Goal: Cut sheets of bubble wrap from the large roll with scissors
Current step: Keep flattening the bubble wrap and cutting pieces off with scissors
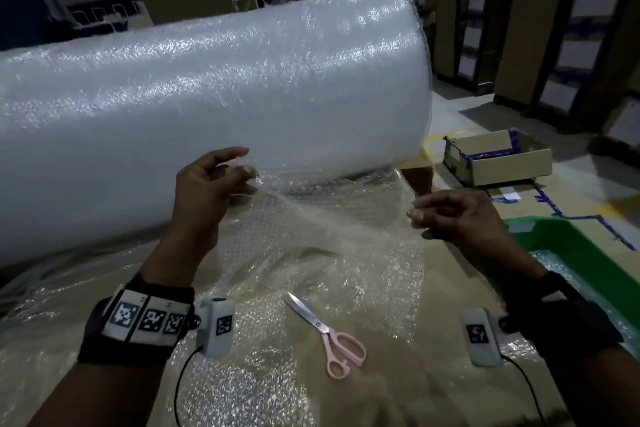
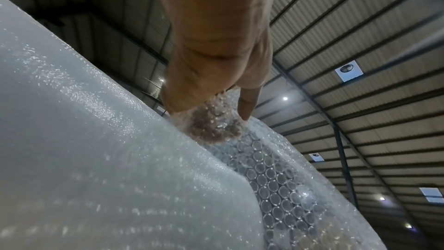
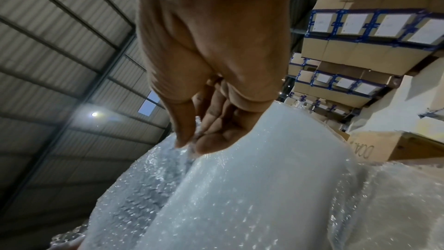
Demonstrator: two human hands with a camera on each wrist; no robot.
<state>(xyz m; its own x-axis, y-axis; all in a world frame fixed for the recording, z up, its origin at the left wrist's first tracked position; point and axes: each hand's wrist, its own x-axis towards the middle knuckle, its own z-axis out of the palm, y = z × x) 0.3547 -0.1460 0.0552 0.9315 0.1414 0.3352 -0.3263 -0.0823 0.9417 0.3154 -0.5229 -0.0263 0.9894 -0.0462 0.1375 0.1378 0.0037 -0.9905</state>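
A huge roll of bubble wrap (image 1: 214, 107) lies across the surface in the head view. From its underside a loose sheet (image 1: 329, 239) runs toward me. My left hand (image 1: 211, 180) pinches the sheet's edge close to the roll; in the left wrist view the fingers (image 2: 216, 126) show through the bubbles. My right hand (image 1: 446, 215) pinches the sheet's right edge between thumb and fingers (image 3: 206, 140). The sheet is lifted between both hands. Pink-handled scissors (image 1: 329, 336) lie shut on the sheet near me, between my wrists, touched by neither hand.
A green bin (image 1: 581, 253) with bubble wrap inside stands at my right. An open cardboard box (image 1: 495, 159) with blue tape sits beyond it on the floor. Stacked cartons (image 3: 370, 26) and racks rise behind the roll and at the right.
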